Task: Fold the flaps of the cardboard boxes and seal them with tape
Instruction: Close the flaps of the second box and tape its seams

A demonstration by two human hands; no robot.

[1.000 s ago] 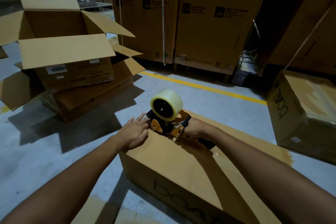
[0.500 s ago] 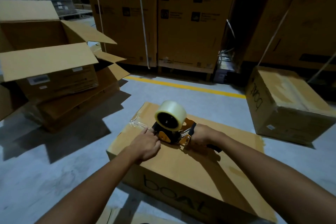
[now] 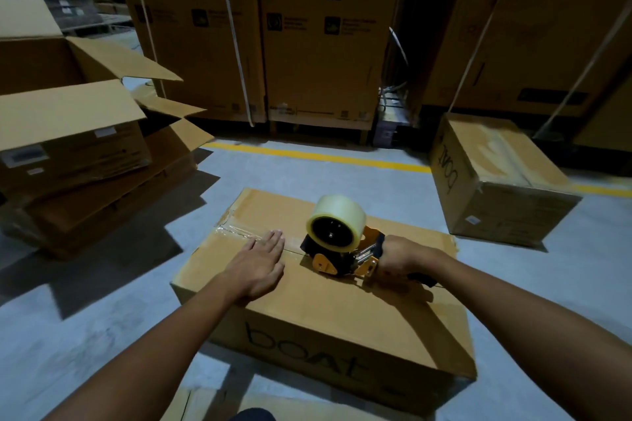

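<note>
Brown cardboard box (image 3: pixel 342 314) with "boat" on its side lies on the grey floor (image 3: pixel 85 318) before you, flaps closed, clear tape (image 3: pixel 236 231) wrinkled along the far seam. Your left hand (image 3: pixel 260 267) presses flat on its top, fingers straight; your right hand (image 3: pixel 398 258) grips the tape dispenser (image 3: pixel 337 243) standing on the seam.

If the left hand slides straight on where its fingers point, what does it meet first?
Probably nothing: past the left hand lies only the bare top of the box to its far edge. The tape dispenser stands just right of that line, so a brush is possible.
</note>
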